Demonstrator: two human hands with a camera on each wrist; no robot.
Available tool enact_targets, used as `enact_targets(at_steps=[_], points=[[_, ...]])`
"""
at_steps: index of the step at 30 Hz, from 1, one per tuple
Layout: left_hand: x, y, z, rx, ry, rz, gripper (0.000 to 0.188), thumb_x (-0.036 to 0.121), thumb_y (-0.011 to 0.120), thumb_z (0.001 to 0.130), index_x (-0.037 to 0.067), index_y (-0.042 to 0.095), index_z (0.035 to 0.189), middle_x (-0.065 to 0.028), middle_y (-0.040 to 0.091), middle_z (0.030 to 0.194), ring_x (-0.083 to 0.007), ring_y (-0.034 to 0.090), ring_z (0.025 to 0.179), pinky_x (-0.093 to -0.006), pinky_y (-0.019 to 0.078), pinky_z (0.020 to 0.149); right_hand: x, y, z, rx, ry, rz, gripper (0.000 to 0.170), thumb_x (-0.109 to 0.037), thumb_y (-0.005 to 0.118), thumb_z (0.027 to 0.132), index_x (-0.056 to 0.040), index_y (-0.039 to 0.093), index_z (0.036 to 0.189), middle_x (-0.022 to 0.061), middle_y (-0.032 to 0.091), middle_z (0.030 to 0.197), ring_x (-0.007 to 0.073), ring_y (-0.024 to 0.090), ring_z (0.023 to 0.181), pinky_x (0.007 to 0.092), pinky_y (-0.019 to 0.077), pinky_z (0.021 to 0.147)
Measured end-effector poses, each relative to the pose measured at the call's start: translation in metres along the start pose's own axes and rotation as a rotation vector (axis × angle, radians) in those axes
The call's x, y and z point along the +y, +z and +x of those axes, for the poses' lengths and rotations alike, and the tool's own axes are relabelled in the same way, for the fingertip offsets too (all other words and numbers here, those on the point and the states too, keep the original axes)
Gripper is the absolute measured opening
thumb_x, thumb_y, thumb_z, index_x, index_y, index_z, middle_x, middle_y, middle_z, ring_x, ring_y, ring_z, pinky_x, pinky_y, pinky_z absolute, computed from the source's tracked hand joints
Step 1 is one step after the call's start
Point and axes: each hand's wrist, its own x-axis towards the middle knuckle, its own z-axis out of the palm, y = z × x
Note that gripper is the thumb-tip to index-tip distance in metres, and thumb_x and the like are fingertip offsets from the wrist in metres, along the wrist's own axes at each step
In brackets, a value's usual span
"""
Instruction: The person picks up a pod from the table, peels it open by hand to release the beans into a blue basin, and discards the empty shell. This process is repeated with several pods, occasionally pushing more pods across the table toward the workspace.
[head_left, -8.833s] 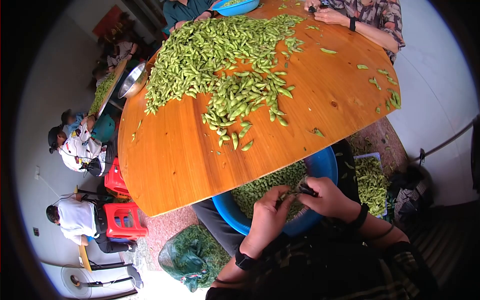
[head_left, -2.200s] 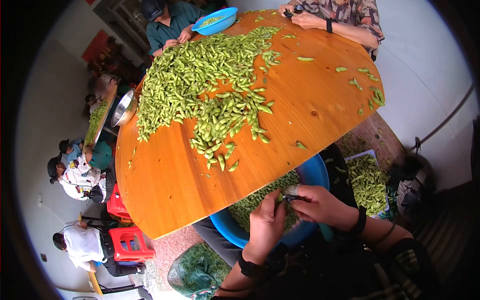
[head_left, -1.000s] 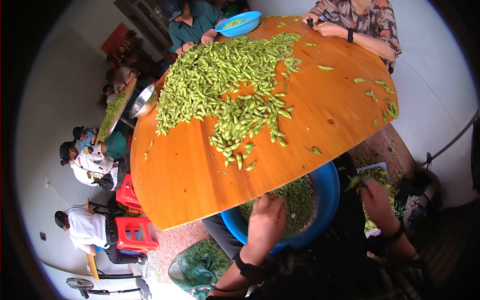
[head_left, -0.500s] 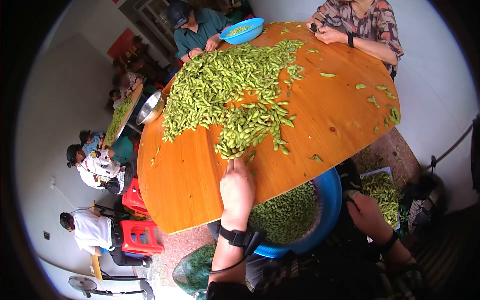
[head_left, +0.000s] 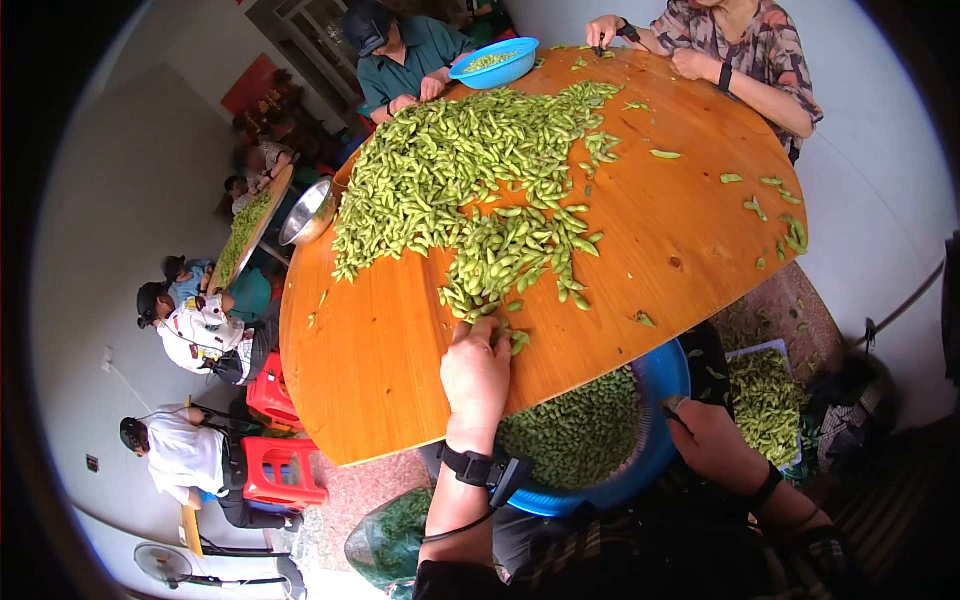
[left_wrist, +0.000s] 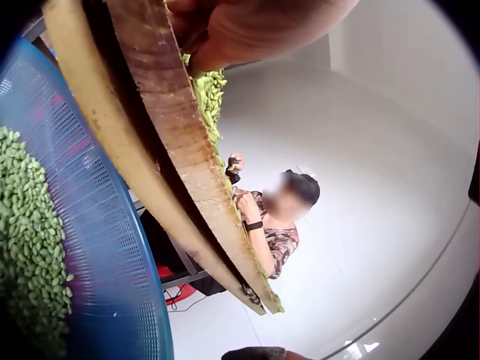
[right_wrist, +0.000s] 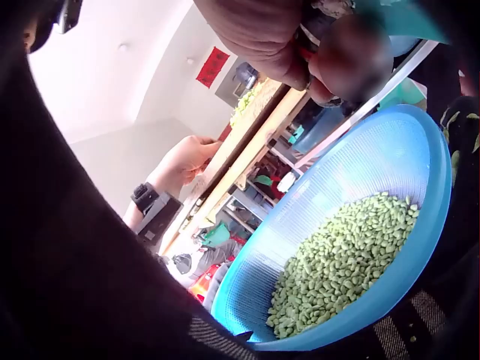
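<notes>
My left hand reaches over the near table edge, its fingers curled at the front of a heap of green edamame pods. A few pods lie beside its thumb; its fingertips are partly hidden. In the left wrist view, the left hand shows above the table's edge. My right hand is curled at the right rim of a blue basket, holding a small dark object whose kind I cannot tell. Shelled green beans fill the bottom of the basket.
The wooden table overhangs part of the basket. A box of pods stands on the floor at right, a green net bag at left. Two people sit across the table, near a blue bowl. A metal bowl sits at the left edge.
My left hand has gone from above the basket to the pods on the table. The right hand swung out to the box with a green pod, then came back to the basket rim without it.
</notes>
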Motion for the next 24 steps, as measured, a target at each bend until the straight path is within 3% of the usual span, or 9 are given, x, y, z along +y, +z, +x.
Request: enact_targets(at_steps=[3, 7, 8, 9, 11, 12, 16, 19, 24], points=[[-0.005, 0.002, 0.003, -0.073, -0.036, 0.049, 0.017, 0.021, 0.066, 0.086, 0.005, 0.064, 0.093, -0.017, 0.066, 0.09, -0.0381, 0.065, 0.075, -0.0457, 0.0533, 0.066, -0.013, 0.0, 0.01, -0.053, 0.015, -0.001, 0.009, -0.008, 0.056, 0.088, 0.0012, 0.055, 0.087, 0.0237, 0.058, 0.076, 0.0447, 0.058, 0.071, 0.0468, 0.0459, 0.058], [0.019, -0.018, -0.017, -0.089, 0.058, -0.063, 0.015, 0.017, 0.065, 0.088, 0.003, 0.062, 0.094, -0.0172, 0.066, 0.087, -0.0331, 0.066, 0.07, -0.0405, 0.0537, 0.063, -0.042, -0.005, 0.037, -0.072, 0.038, 0.335, 0.011, -0.009, 0.053, 0.093, 0.0017, 0.054, 0.089, 0.014, 0.06, 0.071, 0.0248, 0.058, 0.055, 0.0356, 0.0456, 0.052], [0.033, -0.026, -0.028, -0.182, -0.003, -0.301, 0.014, 0.013, 0.065, 0.089, 0.002, 0.061, 0.096, -0.0156, 0.066, 0.085, -0.0277, 0.066, 0.068, -0.0366, 0.0534, 0.062, -0.049, -0.008, 0.043, -0.165, 0.139, 0.479, 0.013, -0.009, 0.052, 0.095, 0.0016, 0.054, 0.088, 0.0096, 0.06, 0.07, 0.0158, 0.056, 0.051, 0.0308, 0.0447, 0.049], [0.043, -0.026, -0.04, -0.279, -0.067, -0.537, 0.013, 0.009, 0.064, 0.09, 0.0, 0.06, 0.098, -0.014, 0.067, 0.084, -0.0224, 0.065, 0.065, -0.0328, 0.053, 0.06, -0.053, -0.008, 0.049, -0.153, 0.155, 0.483, 0.013, -0.009, 0.052, 0.095, 0.0016, 0.054, 0.088, 0.0096, 0.06, 0.07, 0.0158, 0.056, 0.051, 0.0308, 0.0447, 0.049], [0.051, -0.008, -0.062, -0.268, -0.087, -0.895, 0.018, 0.002, 0.064, 0.09, -0.001, 0.061, 0.107, -0.0098, 0.066, 0.082, -0.0134, 0.061, 0.063, -0.0267, 0.0509, 0.058, -0.061, -0.007, 0.059, -0.228, 0.192, 0.719, 0.015, -0.009, 0.05, 0.097, 0.0003, 0.054, 0.087, 0.0036, 0.059, 0.069, 0.0057, 0.052, 0.05, 0.0232, 0.0408, 0.044], [0.054, -0.01, -0.068, -0.332, -0.075, -0.881, 0.029, 0.0, 0.062, 0.091, 0.0, 0.06, 0.119, -0.0081, 0.066, 0.086, -0.0125, 0.062, 0.064, -0.0259, 0.0511, 0.058, -0.065, -0.006, 0.061, -0.241, 0.218, 0.754, 0.016, -0.009, 0.049, 0.098, -0.0002, 0.054, 0.086, 0.0035, 0.059, 0.07, 0.006, 0.051, 0.048, 0.0211, 0.0386, 0.041], [0.057, -0.003, -0.081, -0.338, 0.033, -0.791, 0.036, -0.002, 0.061, 0.091, 0.0, 0.059, 0.127, -0.0039, 0.061, 0.085, -0.0095, 0.062, 0.066, -0.0232, 0.0518, 0.059, -0.065, -0.004, 0.058, -0.296, 0.231, 0.744, 0.019, -0.011, 0.049, 0.098, 0.0002, 0.053, 0.083, 0.0031, 0.059, 0.068, 0.0065, 0.051, 0.047, 0.0215, 0.0385, 0.04], [0.058, -0.001, -0.086, -0.243, 0.181, -0.625, 0.036, -0.004, 0.06, 0.091, 0.0, 0.059, 0.126, -0.0052, 0.062, 0.086, -0.0104, 0.065, 0.068, -0.0241, 0.0532, 0.061, -0.062, -0.005, 0.055, -0.339, 0.263, 0.706, 0.02, -0.013, 0.05, 0.098, 0.0, 0.053, 0.083, 0.0029, 0.058, 0.068, 0.0065, 0.051, 0.047, 0.0219, 0.0387, 0.04], [0.061, 0.001, -0.093, -0.2, 0.152, -0.68, 0.04, -0.004, 0.063, 0.087, 0.003, 0.06, 0.126, -0.0114, 0.064, 0.09, -0.0137, 0.065, 0.066, -0.0275, 0.0531, 0.062, -0.062, -0.006, 0.05, -0.357, 0.298, 0.753, 0.018, -0.013, 0.051, 0.098, -0.0008, 0.055, 0.086, 0.0007, 0.056, 0.068, 0.0051, 0.05, 0.049, 0.0216, 0.0372, 0.043]])
